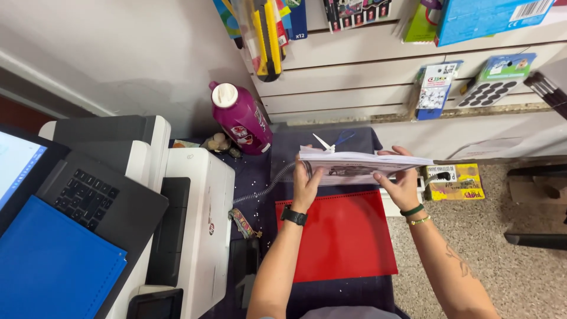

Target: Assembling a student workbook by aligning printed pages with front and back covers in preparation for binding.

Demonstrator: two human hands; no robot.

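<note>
- Between the two hands, a thick stack of paper point(363, 166) is held level above the dark table point(254, 171), its edge toward the camera.
- Left hand point(305, 184): closed on the stack's left end, thumb up against the front edge, fingers behind; a black watch point(293, 215) sits on the wrist.
- Right hand point(401, 186): clamped on the stack's right end, fingers over the top, thumb underneath; a green band point(412, 210) and a thin bead bracelet point(420, 220) circle the wrist.
- Just below both hands, a red sheet point(342, 236) lies flat on the table.
- Beyond the left hand stands a purple bottle point(241, 118) with a white cap.
- Left of the left forearm sits a white printer point(201, 224); further left, a laptop point(88, 198) with a blue folder point(53, 266) on it.
- Right of the right hand, a yellow box point(456, 181) rests on the floor.
</note>
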